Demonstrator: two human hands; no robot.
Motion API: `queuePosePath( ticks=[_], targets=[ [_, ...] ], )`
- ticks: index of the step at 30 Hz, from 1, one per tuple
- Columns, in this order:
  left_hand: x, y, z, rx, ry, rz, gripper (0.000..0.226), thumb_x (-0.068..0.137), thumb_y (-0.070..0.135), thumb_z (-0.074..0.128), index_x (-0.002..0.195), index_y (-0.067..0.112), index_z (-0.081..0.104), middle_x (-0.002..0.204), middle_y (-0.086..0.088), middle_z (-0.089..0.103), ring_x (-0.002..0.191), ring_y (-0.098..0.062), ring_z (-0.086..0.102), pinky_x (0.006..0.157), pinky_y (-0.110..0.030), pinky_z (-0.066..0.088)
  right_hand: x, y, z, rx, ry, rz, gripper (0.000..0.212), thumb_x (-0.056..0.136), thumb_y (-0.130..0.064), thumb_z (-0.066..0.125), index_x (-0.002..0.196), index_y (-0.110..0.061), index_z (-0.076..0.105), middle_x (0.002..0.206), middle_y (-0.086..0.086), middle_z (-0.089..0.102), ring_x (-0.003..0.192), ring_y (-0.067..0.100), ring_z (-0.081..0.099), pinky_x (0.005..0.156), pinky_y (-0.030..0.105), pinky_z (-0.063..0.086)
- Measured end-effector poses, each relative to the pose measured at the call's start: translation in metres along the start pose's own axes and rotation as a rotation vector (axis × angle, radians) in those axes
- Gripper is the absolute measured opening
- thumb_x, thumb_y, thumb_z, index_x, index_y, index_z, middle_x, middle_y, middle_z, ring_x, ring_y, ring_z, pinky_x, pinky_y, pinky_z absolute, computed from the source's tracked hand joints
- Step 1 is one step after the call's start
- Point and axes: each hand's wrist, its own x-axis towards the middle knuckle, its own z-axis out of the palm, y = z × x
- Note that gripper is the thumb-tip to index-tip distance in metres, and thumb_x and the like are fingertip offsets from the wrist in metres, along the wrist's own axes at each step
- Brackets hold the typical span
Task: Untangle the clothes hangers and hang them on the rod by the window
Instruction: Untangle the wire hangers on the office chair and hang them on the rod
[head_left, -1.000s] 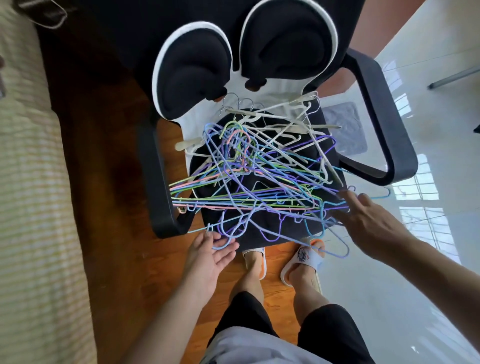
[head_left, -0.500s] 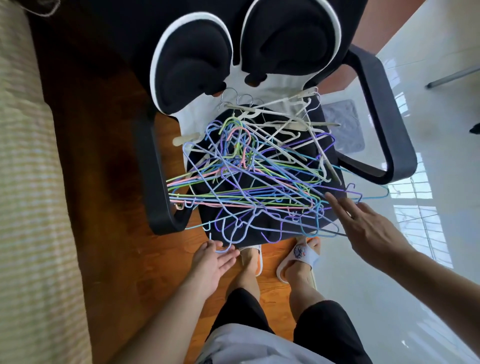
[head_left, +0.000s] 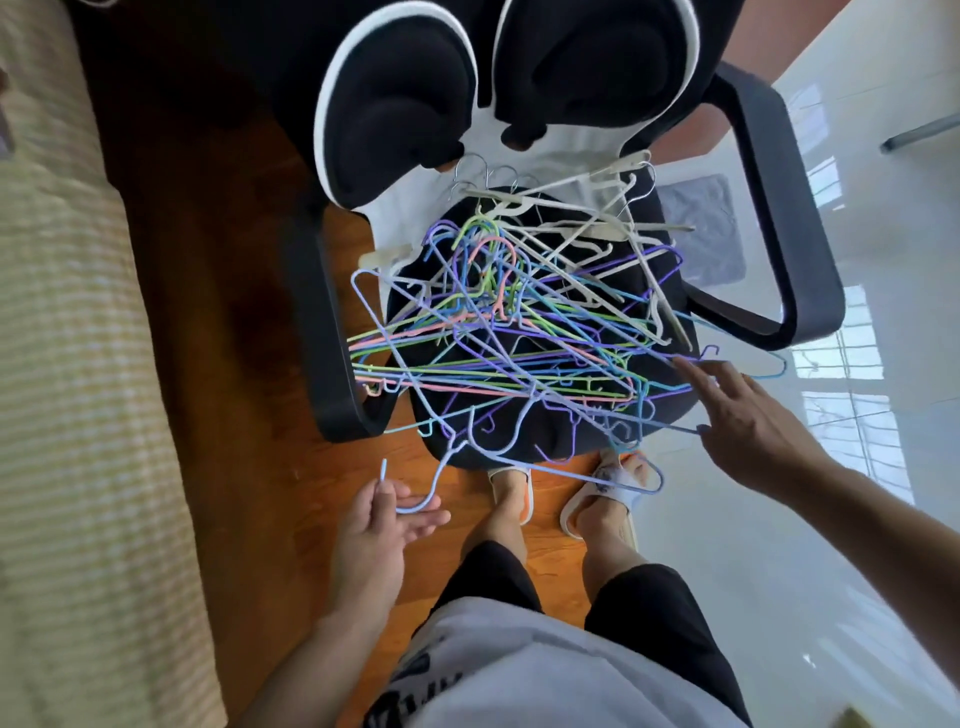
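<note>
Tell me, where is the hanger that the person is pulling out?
In the head view, the lilac hanger hangs off the chair seat's near edge at lower centre, its hook resting in the left hand, above the slippered feet.

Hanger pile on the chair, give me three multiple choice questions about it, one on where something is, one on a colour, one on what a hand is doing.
1. Where does the tangle of hangers lie?
A. on the chair seat
B. on the floor
C. on a rod

2. What colour is the hanger hook in the left hand?
A. pink
B. pale blue-lilac
C. green

3. What is the right hand doing?
A. clenched in a fist away from the pile
B. resting on the armrest
C. fingers spread, touching the pile's right edge

Key: 1 A, the wires are heaped on the black seat; 2 B, the curved hook over the fingers is pale blue-lilac; 3 C, straight fingertips meet the wires.
</note>
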Motion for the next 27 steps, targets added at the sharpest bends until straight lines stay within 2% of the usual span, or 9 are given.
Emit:
queuePosePath(
  ticks=[7, 12, 14, 16, 18, 19, 21, 24, 27],
  targets=[
    [-0.048, 0.051, -0.036, 0.222, 0.05, 0.022, 0.03, 0.109, 0.015, 0.035, 0.096, 0.011, 0.061, 0.071, -0.015, 0.075, 0.066, -0.035, 0.075, 0.078, -0.048, 0.053, 0.023, -0.003, -0.002, -0.017, -0.045, 0.155, 0.083, 0.08, 0.001, 0.061, 0.154, -0.016, 0.031, 0.138, 0.02, 0.041, 0.102, 0.046, 0.058, 0.079, 0.051, 0.056],
    [-0.1, 0.095, -0.044, 0.273, 0.032, 0.013, 0.029, 0.109, 0.018, 0.038, 0.106, 0.013, 0.067, 0.071, -0.017, 0.075, 0.068, -0.036, 0.075, 0.076, -0.047, 0.058, 0.032, -0.042, -0.039, -0.107, -0.278, 0.289, 0.1, 0.084, -0.028, 0.072, 0.161, -0.025, 0.008, 0.164, 0.019, 0.002, 0.144, 0.045, 0.022, 0.115, 0.052, 0.032],
    [-0.117, 0.115, -0.046, 0.236, 0.027, 0.033, 0.029, 0.107, 0.013, 0.039, 0.103, 0.009, 0.068, 0.07, -0.02, 0.074, 0.065, -0.037, 0.074, 0.066, -0.041, 0.059, 0.024, -0.077, -0.073, 0.18, -0.238, 0.12, 0.101, 0.079, -0.061, 0.072, 0.16, -0.029, 0.019, 0.165, 0.008, 0.009, 0.15, 0.034, 0.016, 0.121, 0.046, 0.025],
    [-0.126, 0.135, -0.043, 0.169, 0.037, 0.054, 0.027, 0.105, 0.008, 0.042, 0.1, 0.002, 0.068, 0.067, -0.022, 0.072, 0.059, -0.036, 0.073, 0.054, -0.036, 0.059, 0.0, -0.118, -0.113, 0.568, -0.421, -0.087, 0.091, 0.074, -0.083, 0.059, 0.152, -0.046, 0.03, 0.16, -0.014, 0.019, 0.15, 0.012, 0.02, 0.119, 0.031, 0.025],
    [-0.127, 0.155, -0.037, 0.09, 0.031, 0.075, 0.025, 0.103, 0.007, 0.044, 0.097, -0.004, 0.066, 0.065, -0.023, 0.07, 0.054, -0.033, 0.071, 0.049, -0.03, 0.057, -0.032, -0.155, -0.135, 0.606, -0.772, -0.264, 0.081, 0.077, -0.079, 0.059, 0.148, -0.06, 0.024, 0.156, -0.032, 0.008, 0.149, -0.003, 0.013, 0.116, 0.024, 0.023],
    [-0.127, 0.163, -0.034, 0.076, 0.018, 0.097, 0.025, 0.102, 0.008, 0.045, 0.095, -0.004, 0.065, 0.064, -0.022, 0.07, 0.053, -0.031, 0.07, 0.048, -0.029, 0.057, -0.044, -0.167, -0.132, 0.53, -0.826, -0.337, 0.085, 0.078, -0.074, 0.065, 0.148, -0.062, 0.018, 0.155, -0.035, 0.001, 0.147, -0.005, 0.012, 0.117, 0.027, 0.024],
    [-0.127, 0.178, -0.027, 0.063, -0.008, 0.155, 0.026, 0.104, 0.014, 0.046, 0.092, -0.003, 0.062, 0.063, -0.02, 0.07, 0.053, -0.032, 0.07, 0.049, -0.03, 0.058, -0.053, -0.182, -0.119, 0.515, -0.701, -0.336, 0.088, 0.08, -0.053, 0.072, 0.15, -0.056, 0.019, 0.158, -0.028, 0.005, 0.142, -0.001, 0.026, 0.116, 0.027, 0.03],
    [-0.123, 0.19, -0.02, -0.008, -0.059, 0.275, 0.033, 0.107, 0.027, 0.044, 0.091, 0.003, 0.06, 0.073, -0.02, 0.073, 0.068, -0.035, 0.074, 0.062, -0.035, 0.06, -0.046, -0.186, -0.115, 0.649, -0.414, -0.16, 0.079, 0.076, -0.021, 0.061, 0.15, -0.036, 0.038, 0.146, -0.01, 0.038, 0.126, 0.01, 0.051, 0.104, 0.025, 0.041],
    [-0.13, 0.182, -0.017, -0.075, -0.088, 0.285, 0.044, 0.101, 0.05, 0.046, 0.102, 0.009, 0.064, 0.093, -0.016, 0.076, 0.089, -0.033, 0.075, 0.087, -0.047, 0.059, -0.036, -0.179, -0.132, 0.903, -0.335, -0.04, 0.059, 0.071, -0.023, 0.058, 0.127, -0.042, 0.059, 0.109, -0.004, 0.068, 0.092, 0.02, 0.065, 0.085, 0.039, 0.052]
  ],
)
